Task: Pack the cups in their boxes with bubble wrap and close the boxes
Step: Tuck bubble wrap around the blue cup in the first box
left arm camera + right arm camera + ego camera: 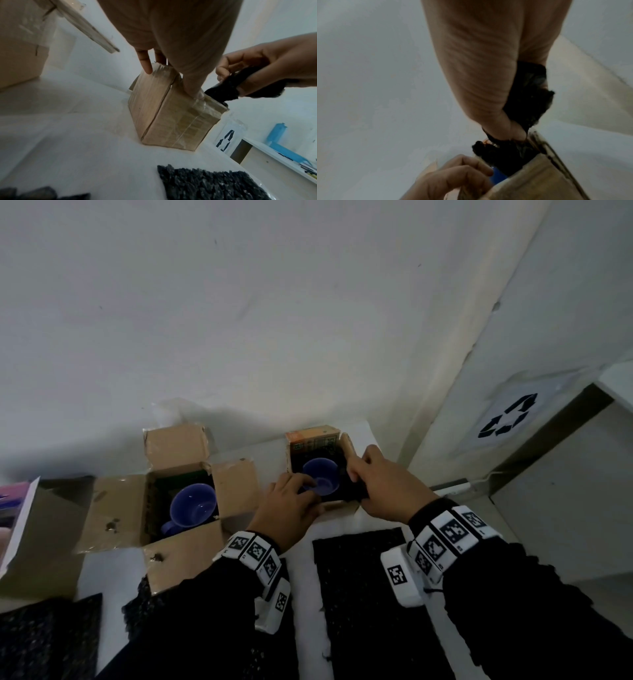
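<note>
Right cardboard box (322, 470) stands open at far right of table (113, 577), blue cup (321, 476) mouth-up inside, long axis vertical. Left hand (291, 508) curls over near-left rim, thumb on outer wall. Right hand (383, 484) pinches black bubble wrap (228, 88) at right wall. Cup looks hard, smooth, breakable: take by body. Wrap soft, light

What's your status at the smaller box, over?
Left hand steadies the small brown cardboard box; right hand pinches black bubble wrap at its rim. Blue ceramic cup inside, flaps open. Nothing in the way.
</note>
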The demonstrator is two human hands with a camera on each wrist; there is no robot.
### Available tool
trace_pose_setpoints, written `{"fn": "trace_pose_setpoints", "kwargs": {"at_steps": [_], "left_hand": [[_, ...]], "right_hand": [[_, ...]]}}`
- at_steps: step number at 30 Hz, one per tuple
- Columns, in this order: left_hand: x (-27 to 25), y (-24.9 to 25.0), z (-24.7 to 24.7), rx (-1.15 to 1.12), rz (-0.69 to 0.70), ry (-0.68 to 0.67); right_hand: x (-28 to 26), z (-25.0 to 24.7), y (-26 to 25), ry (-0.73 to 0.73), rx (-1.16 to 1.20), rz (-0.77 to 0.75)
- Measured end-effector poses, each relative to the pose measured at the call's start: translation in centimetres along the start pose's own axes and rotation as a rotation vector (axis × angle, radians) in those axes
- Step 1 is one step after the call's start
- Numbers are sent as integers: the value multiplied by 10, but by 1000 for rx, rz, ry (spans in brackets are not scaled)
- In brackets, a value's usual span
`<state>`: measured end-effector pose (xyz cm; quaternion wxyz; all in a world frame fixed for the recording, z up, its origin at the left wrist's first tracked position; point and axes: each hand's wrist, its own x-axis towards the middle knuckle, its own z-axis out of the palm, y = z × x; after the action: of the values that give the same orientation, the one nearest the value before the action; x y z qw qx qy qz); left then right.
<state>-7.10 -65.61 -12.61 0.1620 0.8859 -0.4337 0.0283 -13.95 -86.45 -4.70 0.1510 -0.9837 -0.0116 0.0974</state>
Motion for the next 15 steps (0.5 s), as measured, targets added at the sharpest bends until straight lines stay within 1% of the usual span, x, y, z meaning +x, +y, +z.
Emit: {"fn": "trace_pose_setpoints", "kwargs": {"at_steps": [2, 3, 6, 7, 9, 13, 15], "left_hand": [[-1, 4, -5, 8, -31, 45], [-1, 6, -9, -6, -74, 91], [-2, 6, -22, -109, -219, 245], [-2, 5, -24, -138, -247, 262], [-2, 1, -26, -155, -244, 257], [-6, -4, -24, -176, -137, 173], [-8, -3, -20, -170, -115, 102]], "right_hand": [[6, -4, -6, 79, 102, -5], [9, -4, -10, 107, 124, -6], [18, 3, -25, 134, 79, 13], [21, 7, -30, 111, 39, 19], [24, 15, -39, 29, 17, 36], [29, 8, -44, -195, 229, 99], [32, -2, -34, -276, 240, 83]]}}
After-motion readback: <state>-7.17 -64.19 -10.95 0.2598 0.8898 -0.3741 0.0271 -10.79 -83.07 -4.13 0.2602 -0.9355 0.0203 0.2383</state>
